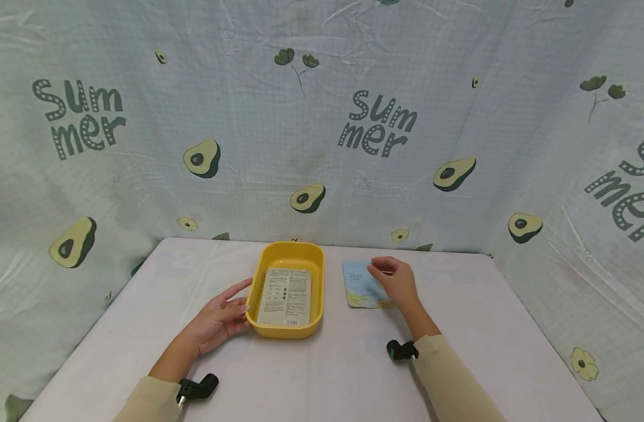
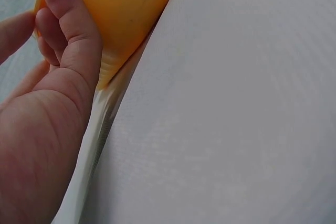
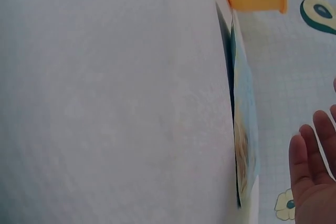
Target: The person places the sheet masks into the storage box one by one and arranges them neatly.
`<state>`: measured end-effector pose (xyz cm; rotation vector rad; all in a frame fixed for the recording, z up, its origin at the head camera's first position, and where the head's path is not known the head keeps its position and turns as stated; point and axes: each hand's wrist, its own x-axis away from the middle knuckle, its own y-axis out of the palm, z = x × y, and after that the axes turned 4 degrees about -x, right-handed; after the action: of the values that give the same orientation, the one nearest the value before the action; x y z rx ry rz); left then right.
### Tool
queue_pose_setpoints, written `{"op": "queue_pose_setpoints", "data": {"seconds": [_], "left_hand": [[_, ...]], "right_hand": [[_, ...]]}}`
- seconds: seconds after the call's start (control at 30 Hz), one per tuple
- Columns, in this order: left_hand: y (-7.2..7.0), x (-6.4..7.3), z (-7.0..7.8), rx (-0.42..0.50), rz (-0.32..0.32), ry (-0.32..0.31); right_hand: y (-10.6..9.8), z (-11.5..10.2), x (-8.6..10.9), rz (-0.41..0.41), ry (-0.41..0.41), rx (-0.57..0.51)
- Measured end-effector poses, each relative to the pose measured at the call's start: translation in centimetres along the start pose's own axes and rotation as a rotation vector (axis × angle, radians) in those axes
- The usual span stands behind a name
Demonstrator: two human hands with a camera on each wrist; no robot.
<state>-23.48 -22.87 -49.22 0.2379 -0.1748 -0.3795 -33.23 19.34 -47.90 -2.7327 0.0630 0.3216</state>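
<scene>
A yellow plastic tray (image 1: 288, 332) with rounded corners lies on the table. My left hand (image 1: 216, 322) is at its left side, thumb and fingers on the rim; in the left wrist view the left hand (image 2: 68, 61) holds the tray's edge (image 2: 126, 14). Inside the tray rests a flat grey packet (image 1: 286, 296), printed with small text and a barcode. To the right of the tray lies a light blue flat packet (image 1: 361, 287). Over its right part hovers my right hand (image 1: 398, 281), fingers loosely bent, holding nothing; the right wrist view shows those fingers apart from the blue packet (image 3: 245, 119).
A white cloth covers the table (image 1: 348, 369). Behind and at both sides hangs a pale curtain (image 1: 248, 117) with avocado and lettering prints. Each wrist carries a small black camera mount (image 1: 197, 387).
</scene>
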Motion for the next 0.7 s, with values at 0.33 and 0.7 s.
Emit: {"op": "queue_pose_setpoints", "data": {"seconds": [0.33,0.7], "left_hand": [[0.1,0.0,0.0,0.013,-0.015,0.013],[0.2,0.1,0.1,0.01,-0.01,0.01]], "right_hand": [[-0.6,0.5,-1.3,-0.043,0.021,0.022],[-0.6,0.7,-2.6,-0.096,0.096,0.068]]}}
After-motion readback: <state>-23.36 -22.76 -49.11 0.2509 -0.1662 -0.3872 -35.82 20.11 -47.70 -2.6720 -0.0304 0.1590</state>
